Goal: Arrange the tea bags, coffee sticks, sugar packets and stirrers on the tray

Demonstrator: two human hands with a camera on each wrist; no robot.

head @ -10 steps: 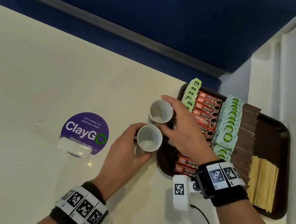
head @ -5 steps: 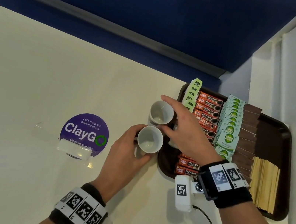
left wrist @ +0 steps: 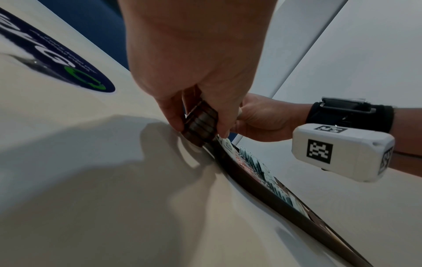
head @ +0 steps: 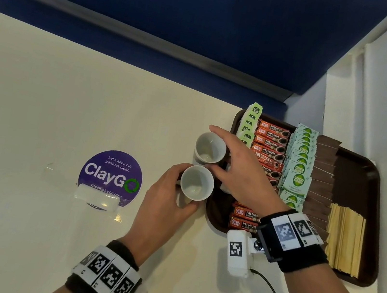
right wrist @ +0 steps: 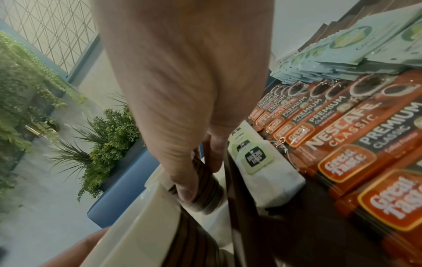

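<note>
Big cream-coloured table (head: 42, 102) takes up most of the head view, with a round purple "ClayGo" sticker (head: 111, 176) stuck on it. At the table's right end sits a dark brown plastic tray (head: 370, 174) with everything laid out in columns: light green tea bags (head: 249, 123) along the left edge, then red-orange coffee sticks (head: 272, 136), then pale green sugar packets (head: 300, 158), then a column of dark brown sachets (head: 324, 162), and a stack of flat wooden stirrers (head: 344, 243) lying on the near right part of the tray.

Two small cups, white inside with ribbed brown outsides, stand right at the tray's left rim. The right hand (head: 242, 169) reaches over the tray with fingers and thumb wrapped round the farther cup (head: 210, 147). The left hand (head: 165, 205) grips the nearer cup (head: 197, 182) from the table side; the left wrist view shows its thumb and fingers (left wrist: 173, 115) pinching the ribbed wall. The two cups sit just beside each other, can't tell if they actually touch. Both wrists wear black bands with square black-and-white markers.
</note>
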